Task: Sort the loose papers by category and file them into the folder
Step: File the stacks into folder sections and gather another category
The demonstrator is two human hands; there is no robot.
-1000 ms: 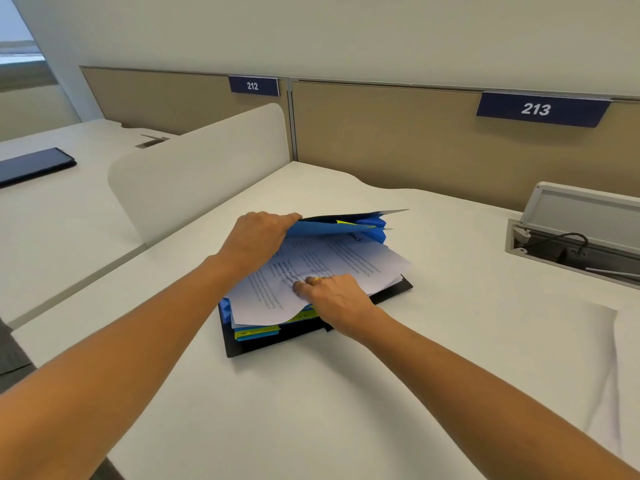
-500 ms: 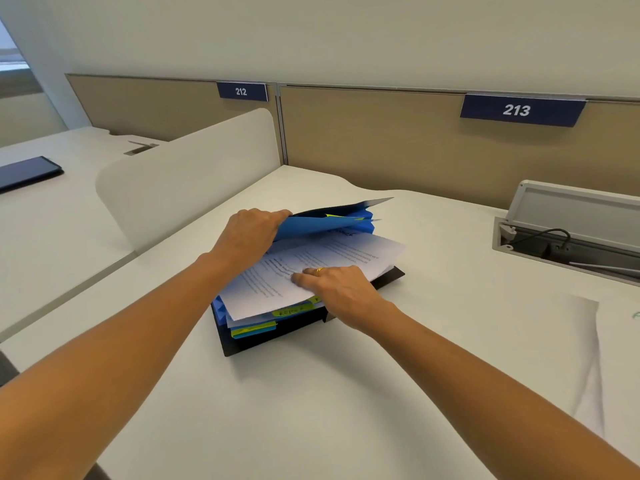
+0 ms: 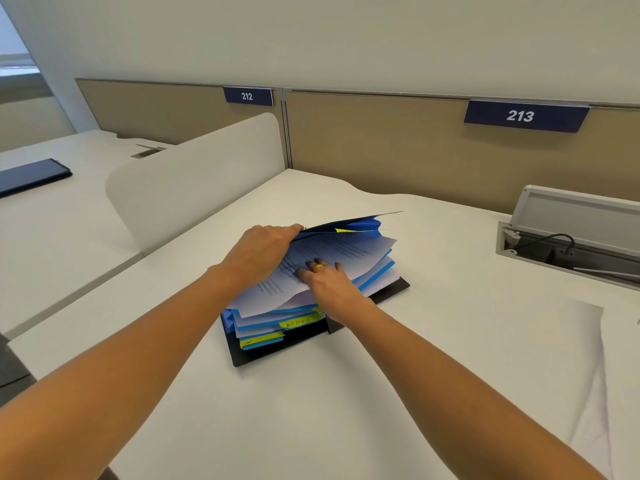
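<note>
Right now the folder point(image 3: 266, 355) lies open at the middle of the tabletop point(image 3: 346, 410), its long axis running near-left to far-right. The left hand point(image 3: 263, 251) grips the upper blue dividers point(image 3: 363, 225) at their left edge, fingers curled round them, holding a pocket open. The right hand point(image 3: 334, 284) lies flat on a printed sheet point(image 3: 349, 249), fingers point(image 3: 308, 270) straight and slightly apart, pressing it. The sheet sits partly inside that pocket, its near edge sticking out toward the person. It likely has to be pushed away from the person into the gap, and the right hand is already on it. Yellow tabs point(image 3: 299, 322) show on the lower dividers. More loose paper point(image 3: 585, 358) lies well apart at the right. A cable box point(image 3: 568, 251) sits far right, a screen panel point(image 3: 194, 174) left and a dark phone point(image 3: 31, 174) on the next desk. Nothing blocks the push, though the sheet may crumple against the dividers.
</note>
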